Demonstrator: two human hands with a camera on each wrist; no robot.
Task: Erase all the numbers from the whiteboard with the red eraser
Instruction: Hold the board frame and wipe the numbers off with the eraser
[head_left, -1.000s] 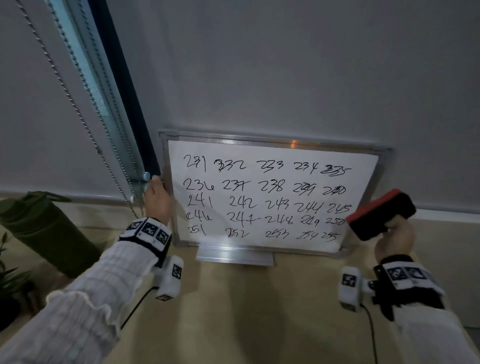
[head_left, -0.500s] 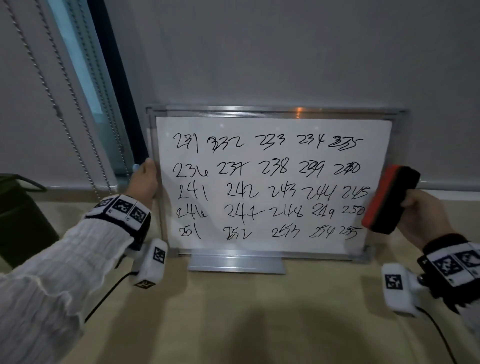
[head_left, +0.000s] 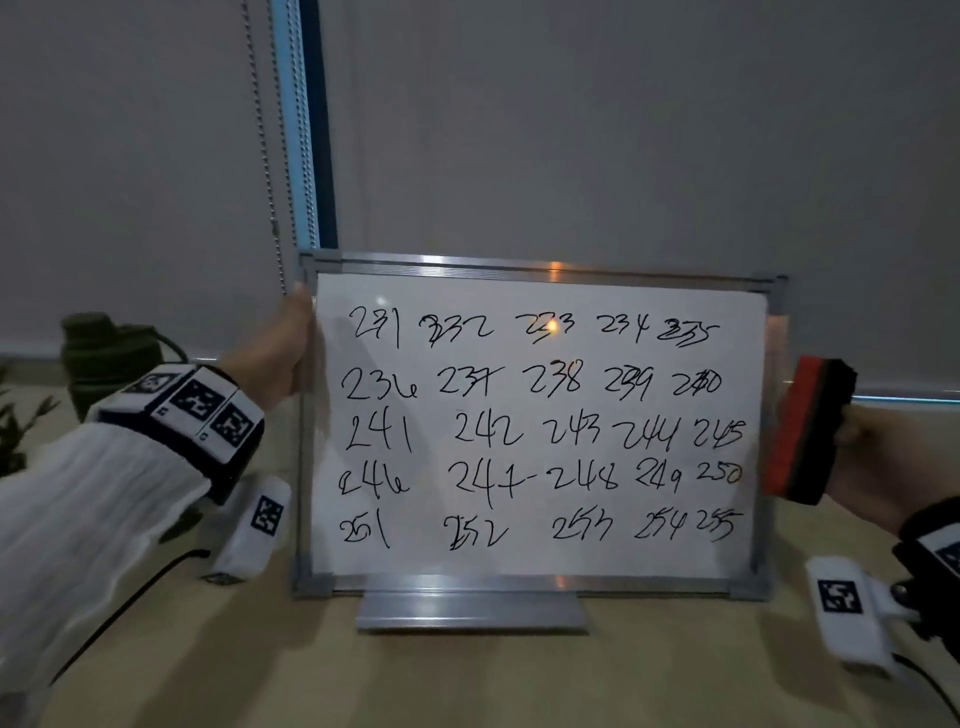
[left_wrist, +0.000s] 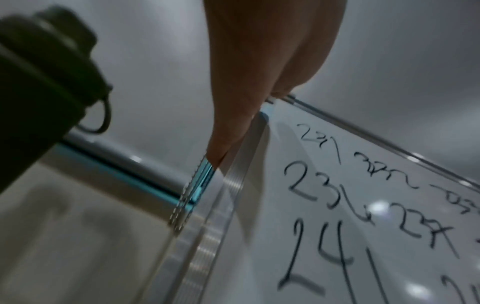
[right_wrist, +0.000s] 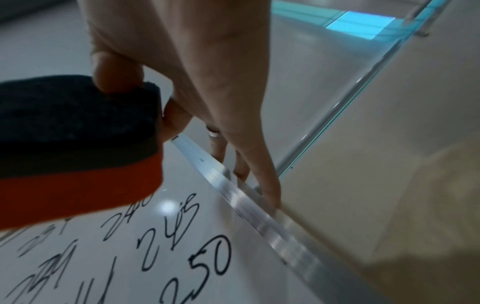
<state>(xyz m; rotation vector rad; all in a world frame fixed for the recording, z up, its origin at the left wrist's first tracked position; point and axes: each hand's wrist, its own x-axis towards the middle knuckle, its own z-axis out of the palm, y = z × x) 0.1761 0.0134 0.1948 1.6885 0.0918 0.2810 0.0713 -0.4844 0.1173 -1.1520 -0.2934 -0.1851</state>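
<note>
Left hand (head_left: 283, 345) grips the whiteboard (head_left: 540, 561) edge; right hand (head_left: 878, 462) pinches the eraser (head_left: 808, 431) just off the board's other edge, numbers (head_left: 540, 431) all there.

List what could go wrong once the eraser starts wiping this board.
1. The whiteboard stands propped on the table, steadied only by the left hand at its left frame; a hard push could tip or slide it.
2. The right hand pinches the red eraser at one end, so it may twist.

We see the whiteboard (head_left: 540, 426) face unobstructed; a dark bottle (head_left: 98, 358) and a plant (head_left: 21, 426) crowd the tabletop (head_left: 467, 675) left of it.
</note>
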